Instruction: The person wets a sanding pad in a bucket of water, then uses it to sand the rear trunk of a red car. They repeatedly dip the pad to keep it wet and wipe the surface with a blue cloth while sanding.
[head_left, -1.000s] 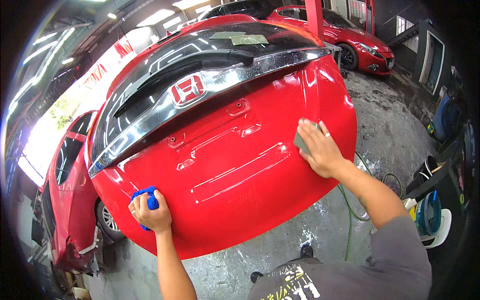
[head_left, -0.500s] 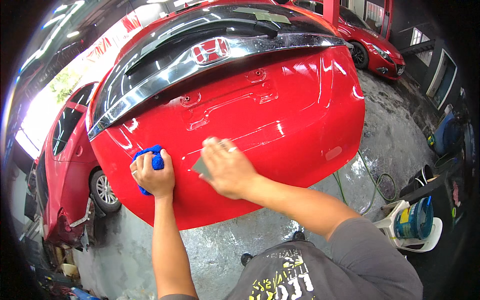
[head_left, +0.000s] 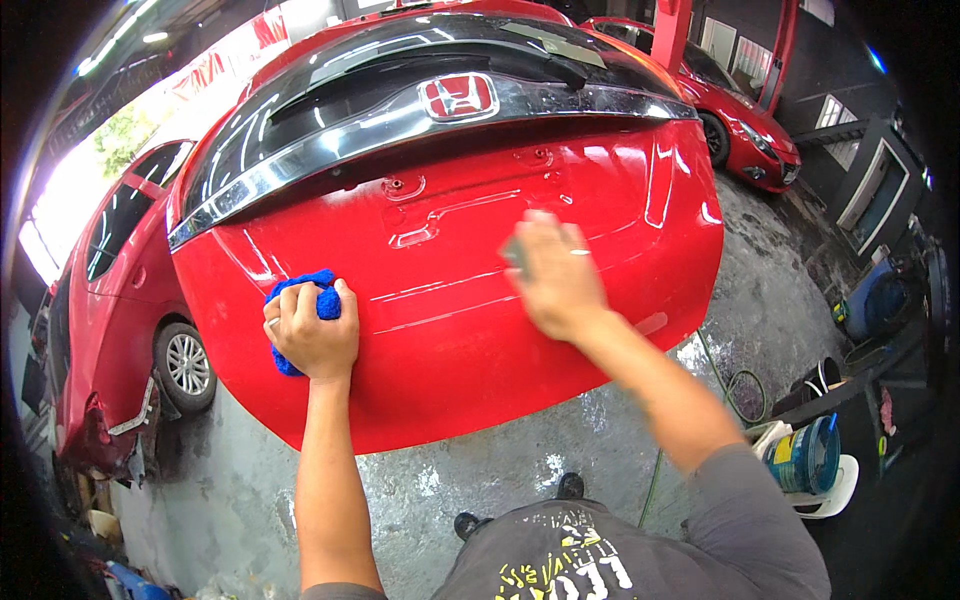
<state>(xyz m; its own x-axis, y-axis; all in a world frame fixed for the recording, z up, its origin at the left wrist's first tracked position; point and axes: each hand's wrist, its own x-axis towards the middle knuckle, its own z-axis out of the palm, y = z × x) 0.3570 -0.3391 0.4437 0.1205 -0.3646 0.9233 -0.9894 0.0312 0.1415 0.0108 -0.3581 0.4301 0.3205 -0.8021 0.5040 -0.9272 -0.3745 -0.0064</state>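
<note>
A red car tailgate (head_left: 450, 375) spreads in front of me, with a chrome trim bar (head_left: 345, 137) and a badge (head_left: 459, 97) below the rear window. On the left side of the panel, my left hand (head_left: 318, 332) is closed around a crumpled blue microfiber cloth (head_left: 327, 303), pressed against the paint. My right hand (head_left: 556, 278) lies on the panel right of centre, somewhat blurred, with a thin grey-green flat sheet (head_left: 515, 256) under its fingers. Most of that sheet is hidden by the hand, so its exact kind does not show.
To the left stands a damaged red car (head_left: 130, 290); another red car (head_left: 745, 125) is at the back right. A green hose (head_left: 735, 395) lies on the wet grey floor (head_left: 430, 520). A teal bucket (head_left: 805, 455) sits on a white plastic chair (head_left: 835, 490) at the right.
My right hand has slid right and farther up the panel with the grey-green sheet. My left hand stays on the blue cloth at about the same spot. The view has shifted slightly.
</note>
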